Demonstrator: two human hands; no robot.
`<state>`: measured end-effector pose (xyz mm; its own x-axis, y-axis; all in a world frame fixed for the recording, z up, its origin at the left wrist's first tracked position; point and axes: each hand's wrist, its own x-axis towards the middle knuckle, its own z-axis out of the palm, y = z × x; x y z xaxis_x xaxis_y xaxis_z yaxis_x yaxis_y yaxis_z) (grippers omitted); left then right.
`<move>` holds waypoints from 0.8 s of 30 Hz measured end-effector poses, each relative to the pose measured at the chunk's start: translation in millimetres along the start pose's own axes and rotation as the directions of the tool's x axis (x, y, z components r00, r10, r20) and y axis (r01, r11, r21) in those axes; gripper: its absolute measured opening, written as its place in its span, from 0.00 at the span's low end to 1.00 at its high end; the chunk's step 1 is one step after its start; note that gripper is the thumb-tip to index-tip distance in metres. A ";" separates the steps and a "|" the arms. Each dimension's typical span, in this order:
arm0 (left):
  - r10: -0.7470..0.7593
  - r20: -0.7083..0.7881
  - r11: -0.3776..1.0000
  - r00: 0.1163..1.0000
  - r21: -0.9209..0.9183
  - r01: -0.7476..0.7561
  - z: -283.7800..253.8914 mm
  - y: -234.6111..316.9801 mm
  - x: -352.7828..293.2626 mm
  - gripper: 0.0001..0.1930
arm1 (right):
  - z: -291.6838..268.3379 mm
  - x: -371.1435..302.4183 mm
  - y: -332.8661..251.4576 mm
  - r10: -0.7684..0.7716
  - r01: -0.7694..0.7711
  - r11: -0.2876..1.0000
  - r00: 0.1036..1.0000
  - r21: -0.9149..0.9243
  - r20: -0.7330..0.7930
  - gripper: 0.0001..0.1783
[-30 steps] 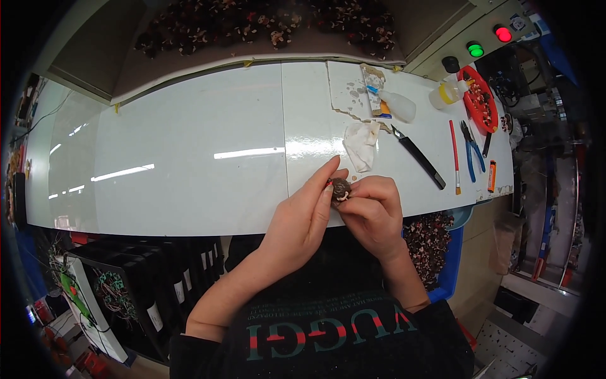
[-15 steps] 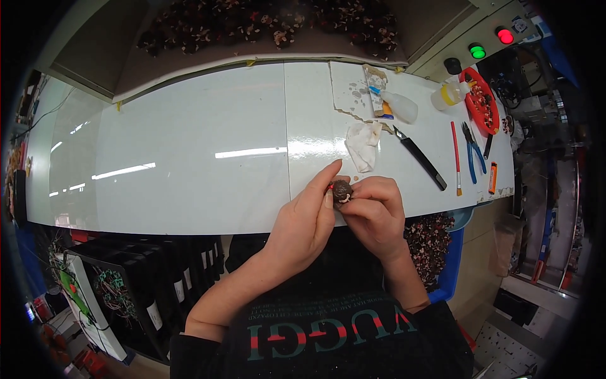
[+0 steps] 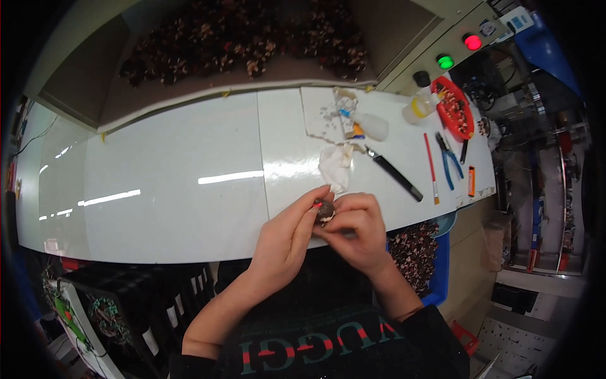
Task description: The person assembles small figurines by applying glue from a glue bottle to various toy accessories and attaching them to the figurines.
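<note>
A small figurine (image 3: 326, 210) with a rounded brown head, a pale patch and a bit of red is held between both hands, just over the table's front edge. My left hand (image 3: 283, 237) is closed on its left side, thumb and fingers pressed to it. From the other side my right hand (image 3: 361, 228) pinches it with bent fingers. The figurine's lower part is hidden by the fingers. Just beyond the hands lies a crumpled white cloth (image 3: 334, 167). A black-handled craft knife (image 3: 394, 174) rests to the right of the cloth.
On the white table (image 3: 158, 221) lie a red brush (image 3: 431, 167), blue-handled pliers (image 3: 450, 161), an orange lighter (image 3: 471, 181), bottles (image 3: 418, 110) and a red tray (image 3: 456, 114) of small parts. Many figurines (image 3: 252, 44) fill the shelf behind. A blue bin (image 3: 437, 278) stands below right.
The view has tilted, so the table and hands appear lower and further left. Both hands keep hold of the figurine, which has turned slightly.
</note>
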<state>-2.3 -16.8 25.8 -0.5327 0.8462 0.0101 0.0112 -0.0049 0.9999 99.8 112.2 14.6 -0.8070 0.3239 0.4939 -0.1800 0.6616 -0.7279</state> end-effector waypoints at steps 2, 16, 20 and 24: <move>-0.050 -0.003 0.990 0.999 -0.135 0.049 -2.2 -0.6 0.8 0.19 | -15.5 17.2 -2.4 0.003 -0.009 0.998 0.995 0.062 0.100 0.20; -0.450 0.164 0.292 0.878 -0.902 0.318 -2.2 -6.9 4.8 0.15 | 17.9 30.7 -20.0 0.040 -0.031 0.997 0.990 -0.070 0.135 0.21; -0.359 0.208 0.381 0.910 -0.857 0.346 -8.1 -6.1 -10.6 0.14 | 50.7 -22.3 -1.0 -0.036 0.052 0.991 0.991 0.125 -0.128 0.32; 0.030 0.545 0.978 0.838 -0.190 0.089 -51.4 -61.5 -65.1 0.11 | 19.7 -98.0 27.7 0.048 -0.130 0.923 0.973 0.362 0.227 0.25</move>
<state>-11.9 -99.0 -36.0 0.0150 0.9993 0.0346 -0.1974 -0.0310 0.9798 162.9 85.4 -63.3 -0.9212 0.1935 0.3375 -0.2647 0.3238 -0.9083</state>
